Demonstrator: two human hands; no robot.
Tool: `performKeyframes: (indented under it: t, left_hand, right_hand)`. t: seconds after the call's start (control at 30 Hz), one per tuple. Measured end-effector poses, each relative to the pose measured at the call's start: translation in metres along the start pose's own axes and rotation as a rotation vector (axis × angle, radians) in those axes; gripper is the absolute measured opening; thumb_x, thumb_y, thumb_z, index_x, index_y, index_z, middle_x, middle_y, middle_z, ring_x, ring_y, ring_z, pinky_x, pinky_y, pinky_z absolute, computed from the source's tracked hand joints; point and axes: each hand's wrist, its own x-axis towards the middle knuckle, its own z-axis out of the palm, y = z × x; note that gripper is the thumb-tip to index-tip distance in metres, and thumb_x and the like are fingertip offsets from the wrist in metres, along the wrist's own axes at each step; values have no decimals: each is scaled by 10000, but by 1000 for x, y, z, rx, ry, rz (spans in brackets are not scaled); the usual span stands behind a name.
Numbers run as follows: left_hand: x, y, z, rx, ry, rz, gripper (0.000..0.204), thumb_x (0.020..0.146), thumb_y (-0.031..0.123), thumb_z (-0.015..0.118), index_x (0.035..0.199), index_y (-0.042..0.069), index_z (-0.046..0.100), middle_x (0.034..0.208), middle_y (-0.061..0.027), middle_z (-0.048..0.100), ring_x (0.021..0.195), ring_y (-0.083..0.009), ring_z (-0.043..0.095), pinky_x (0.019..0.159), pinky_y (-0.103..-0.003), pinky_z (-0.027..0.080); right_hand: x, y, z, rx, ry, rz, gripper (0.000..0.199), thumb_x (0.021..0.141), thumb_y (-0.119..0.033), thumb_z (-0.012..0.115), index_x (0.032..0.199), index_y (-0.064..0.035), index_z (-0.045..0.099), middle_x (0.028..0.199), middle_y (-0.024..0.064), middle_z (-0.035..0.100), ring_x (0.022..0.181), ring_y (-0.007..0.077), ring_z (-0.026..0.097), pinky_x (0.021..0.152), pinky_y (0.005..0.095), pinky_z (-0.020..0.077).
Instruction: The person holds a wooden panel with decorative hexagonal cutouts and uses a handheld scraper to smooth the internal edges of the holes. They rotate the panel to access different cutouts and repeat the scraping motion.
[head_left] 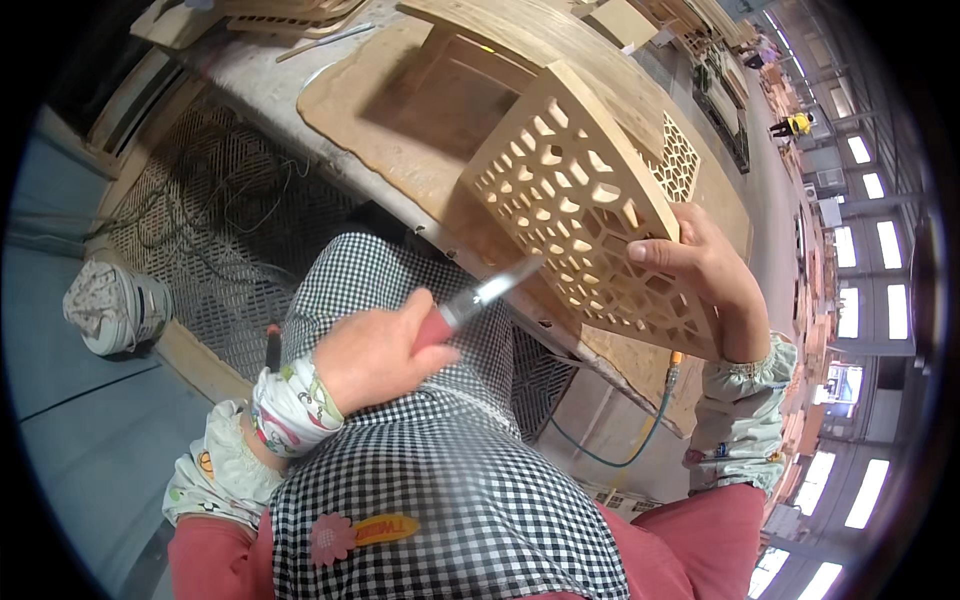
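Pierced panel (pixel 588 222); edge in right hand (pixel 712 262)

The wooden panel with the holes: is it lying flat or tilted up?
Tilted up: the wooden panel turns its pierced face toward the person, whose right hand grips its edge.

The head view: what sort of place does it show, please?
Probably a woodworking workshop: the right hand holds a pierced wooden panel by a workbench, the left hand holds a tool, and more wooden parts show at upper left.

Woodshop (pierced wooden panel (pixel 590 222), workbench (pixel 245 72)).
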Motion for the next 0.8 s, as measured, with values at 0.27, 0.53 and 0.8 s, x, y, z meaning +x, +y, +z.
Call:
performKeyframes:
  t: [0.27,0.53,0.8]
  left_hand:
    - [-6,-28,25,-192,202,-35,521,970,311,688,1318,-26,496,919,-258,720,782,-417,732,684,-482,587]
    - [27,-22,14,74,381,13,480,971,304,696,1295,5,506,973,-273,713,879,-496,693,725,-574,550]
    - [65,-6,10,255,310,-1,388,960,303,703,1129,21,497,832,-236,710,744,-458,707,650,-559,566]
  right_hand:
    - [18,-20,1,-77,-64,-69,583,939,-366,797,1328,38,638,1089,121,759,892,194,725,781,323,583]
    - [80,-38,0,-68,-30,-12,411,930,-282,798,1240,-33,693,1041,56,740,926,136,661,790,306,525]
    - [94,-26,-10,63,-171,-155,540,909,-287,791,1332,19,655,1144,86,739,989,148,636,893,300,494]
